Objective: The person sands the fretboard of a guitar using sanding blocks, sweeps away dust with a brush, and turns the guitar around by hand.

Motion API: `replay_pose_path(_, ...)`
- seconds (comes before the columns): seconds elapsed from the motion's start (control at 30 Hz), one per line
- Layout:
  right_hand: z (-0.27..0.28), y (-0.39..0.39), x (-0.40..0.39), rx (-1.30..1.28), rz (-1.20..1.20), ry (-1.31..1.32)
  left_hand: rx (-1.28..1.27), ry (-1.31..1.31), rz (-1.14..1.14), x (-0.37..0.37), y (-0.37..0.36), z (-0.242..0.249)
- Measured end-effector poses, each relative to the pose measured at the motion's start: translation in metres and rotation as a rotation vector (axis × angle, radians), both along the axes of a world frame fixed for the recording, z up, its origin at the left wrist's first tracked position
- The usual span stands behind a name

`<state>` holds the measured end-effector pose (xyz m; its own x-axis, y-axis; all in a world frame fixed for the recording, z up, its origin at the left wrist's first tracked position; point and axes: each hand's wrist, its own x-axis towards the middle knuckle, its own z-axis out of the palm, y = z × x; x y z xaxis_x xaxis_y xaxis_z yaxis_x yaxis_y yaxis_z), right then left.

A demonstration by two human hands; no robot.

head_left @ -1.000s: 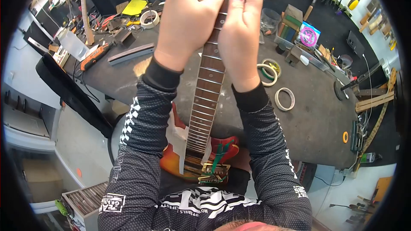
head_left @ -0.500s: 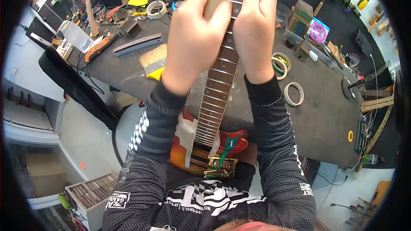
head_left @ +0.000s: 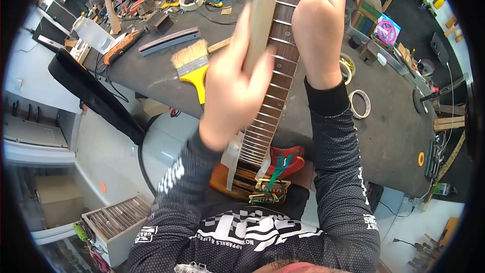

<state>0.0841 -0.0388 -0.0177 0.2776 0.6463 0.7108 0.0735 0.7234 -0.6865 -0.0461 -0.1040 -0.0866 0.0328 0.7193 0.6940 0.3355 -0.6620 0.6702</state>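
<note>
An electric guitar rests on my lap, its dark fretboard [head_left: 268, 103] rising away from me across the bench edge. Its red sunburst body [head_left: 290, 157] carries strips of pale and green tape. My right hand [head_left: 321, 28] is wrapped round the upper neck from the right side. My left hand [head_left: 233, 88], blurred by motion, grips a long pale wooden block [head_left: 261, 28] between thumb and fingers. The block lies along the neck's left edge; whether its face touches the fret ends is hidden.
On the dark bench [head_left: 384, 136] a wide yellow-handled brush [head_left: 194, 65] lies left of the neck, near a long grey bar [head_left: 169, 41] and an orange rotary tool [head_left: 124, 45]. Tape rolls [head_left: 359, 103] sit on the right. A drawer of thin slats [head_left: 118, 217] stands lower left.
My left hand has slid down the neck toward the guitar body with the wooden block. My right hand still holds the upper neck. The whole view has shifted slightly.
</note>
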Motion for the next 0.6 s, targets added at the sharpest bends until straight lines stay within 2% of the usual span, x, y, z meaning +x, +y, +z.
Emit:
replay_pose_path(0.03,-0.001,0.003,0.002,-0.01,-0.031,-0.014,0.046,0.055,-0.011,-0.011,-0.021,-0.028)
replay_pose_path(0.07,-0.002,0.006,0.003,0.028,-0.083,-0.048,-0.016,0.106,0.012,-0.02,-0.044,-0.047)
replay_pose_path(0.17,-0.009,0.008,0.004,0.047,-0.176,-0.129,-0.013,0.015,0.0,-0.013,-0.029,-0.035)
replay_pose_path(0.2,-0.007,0.005,0.002,0.055,-0.106,-0.078,0.005,-0.056,-0.002,0.001,-0.001,-0.004)
replay_pose_path(0.27,-0.001,0.0,-0.005,0.068,0.037,0.027,0.086,0.117,0.022,0.006,0.059,0.048)
replay_pose_path(0.3,-0.01,0.016,0.024,0.094,0.768,0.481,0.102,0.094,-0.026,0.006,0.054,0.066)
replay_pose_path(0.33,-0.005,0.009,-0.004,0.057,-0.023,0.036,0.112,0.075,-0.081,0.008,0.05,0.074)
replay_pose_path(0.37,-0.001,0.0,-0.005,0.022,-0.017,0.022,0.331,0.106,0.074,0.01,0.078,0.035)
replay_pose_path(0.4,0.001,-0.006,-0.005,-0.011,-0.015,0.011,0.06,-0.049,-0.065,0.007,0.042,0.026)
replay_pose_path(0.43,0.001,-0.004,-0.003,-0.02,0.021,0.019,0.108,-0.081,-0.013,0.005,0.013,0.0)
replay_pose_path(0.47,0.0,-0.001,0.0,-0.027,0.057,0.025,0.042,0.064,-0.008,-0.011,-0.016,-0.026)
replay_pose_path(0.5,-0.001,0.001,0.003,-0.036,0.09,0.03,-0.114,0.034,-0.04,-0.018,-0.048,-0.044)
replay_pose_path(0.53,-0.004,0.009,0.006,0.038,0.015,-0.009,-0.087,0.075,-0.03,-0.027,-0.062,-0.065)
replay_pose_path(0.6,-0.014,0.022,0.003,0.17,-0.117,-0.101,0.033,0.075,0.004,-0.02,-0.036,-0.049)
